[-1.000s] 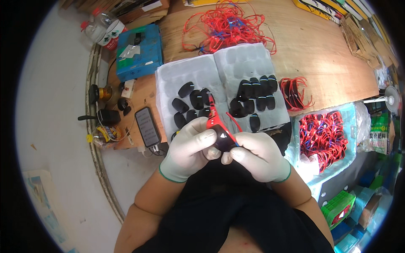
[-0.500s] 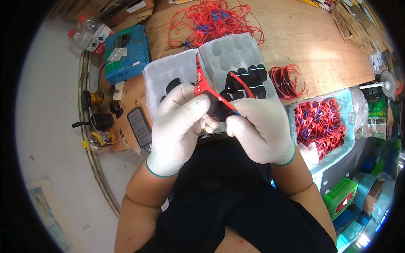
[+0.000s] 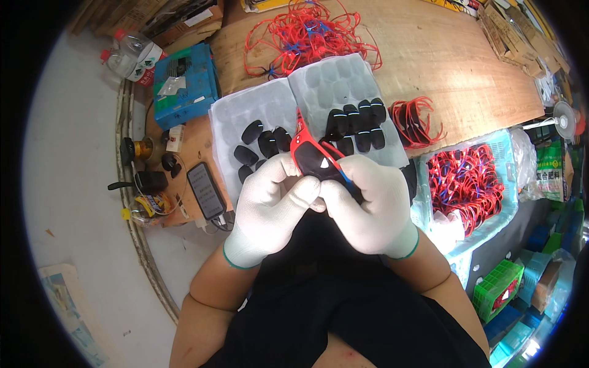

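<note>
A pair of red sunglasses [image 3: 315, 159] with a dark lens and a bit of blue is held between my two gloved hands, in front of my chest. My left hand [image 3: 267, 211] pinches its near left part, thumb against the lens edge. On the other side my right hand [image 3: 375, 205] is closed on the frame, its thumb meeting the left one at the lens's lower edge. Just beyond lie two pale moulded trays, the left tray [image 3: 239, 105] and the right tray [image 3: 332, 83]. Loose dark lenses [image 3: 251, 132] rest in the left one; dark lenses [image 3: 363, 118] stand in rows in the right one.
Tangled red frames [image 3: 307, 37] are heaped at the far side of the wooden table [image 3: 442, 67]. Red glasses [image 3: 418, 122] sit right of the trays, near a blue crate [image 3: 512, 190] full of more. At left are a phone [image 3: 206, 190], a blue box [image 3: 184, 86] and bottles [image 3: 132, 55].
Both hands have drawn together, and the sunglasses have moved slightly nearer to me and turned so that a lens faces up. More loose lenses in the left tray are uncovered.
</note>
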A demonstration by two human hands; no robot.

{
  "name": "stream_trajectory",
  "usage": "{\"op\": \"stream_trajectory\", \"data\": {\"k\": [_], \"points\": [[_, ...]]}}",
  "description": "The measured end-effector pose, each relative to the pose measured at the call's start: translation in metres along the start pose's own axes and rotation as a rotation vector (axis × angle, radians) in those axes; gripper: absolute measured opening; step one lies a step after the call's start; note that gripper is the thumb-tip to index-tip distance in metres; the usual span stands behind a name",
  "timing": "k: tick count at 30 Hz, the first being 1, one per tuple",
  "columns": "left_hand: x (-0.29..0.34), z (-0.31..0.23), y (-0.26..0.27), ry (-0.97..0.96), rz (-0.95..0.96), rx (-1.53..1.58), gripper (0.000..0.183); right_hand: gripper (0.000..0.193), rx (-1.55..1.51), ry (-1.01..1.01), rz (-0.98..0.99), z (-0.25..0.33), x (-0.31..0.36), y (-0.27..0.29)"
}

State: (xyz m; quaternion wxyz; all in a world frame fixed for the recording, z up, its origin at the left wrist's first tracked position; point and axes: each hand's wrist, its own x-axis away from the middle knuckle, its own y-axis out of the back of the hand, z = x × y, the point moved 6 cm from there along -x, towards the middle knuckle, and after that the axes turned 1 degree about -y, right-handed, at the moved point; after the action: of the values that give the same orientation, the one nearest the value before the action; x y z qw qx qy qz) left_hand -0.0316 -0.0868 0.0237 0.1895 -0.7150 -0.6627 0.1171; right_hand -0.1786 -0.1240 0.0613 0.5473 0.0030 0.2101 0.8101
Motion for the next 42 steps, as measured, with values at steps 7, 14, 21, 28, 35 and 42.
{"op": "stream_trajectory", "data": {"k": [7, 14, 21, 28, 35, 42], "points": [[0.014, -0.013, -0.001, -0.068, 0.130, 0.004, 0.019, 0.009, 0.166, 0.317, 0.009, 0.030, 0.010, -0.002], [0.017, -0.031, 0.003, -0.112, 0.101, 0.037, 0.020, 0.012, 0.100, 0.304, 0.052, 0.036, 0.005, -0.001], [0.026, -0.022, 0.002, -0.092, 0.080, -0.030, 0.014, 0.021, 0.205, 0.396, 0.018, 0.038, 0.011, -0.004], [0.010, -0.031, 0.002, -0.262, 0.289, -0.158, 0.020, 0.024, 0.058, 0.316, 0.230, 0.026, 0.008, -0.001], [-0.011, -0.014, 0.019, -0.163, 0.210, -0.227, 0.031, 0.028, -0.336, 0.030, 0.567, -0.016, 0.019, 0.009], [-0.037, -0.006, 0.046, -0.123, 0.025, -0.328, 0.032, 0.029, 0.687, -0.443, -0.244, -0.194, -0.006, 0.176]]}}
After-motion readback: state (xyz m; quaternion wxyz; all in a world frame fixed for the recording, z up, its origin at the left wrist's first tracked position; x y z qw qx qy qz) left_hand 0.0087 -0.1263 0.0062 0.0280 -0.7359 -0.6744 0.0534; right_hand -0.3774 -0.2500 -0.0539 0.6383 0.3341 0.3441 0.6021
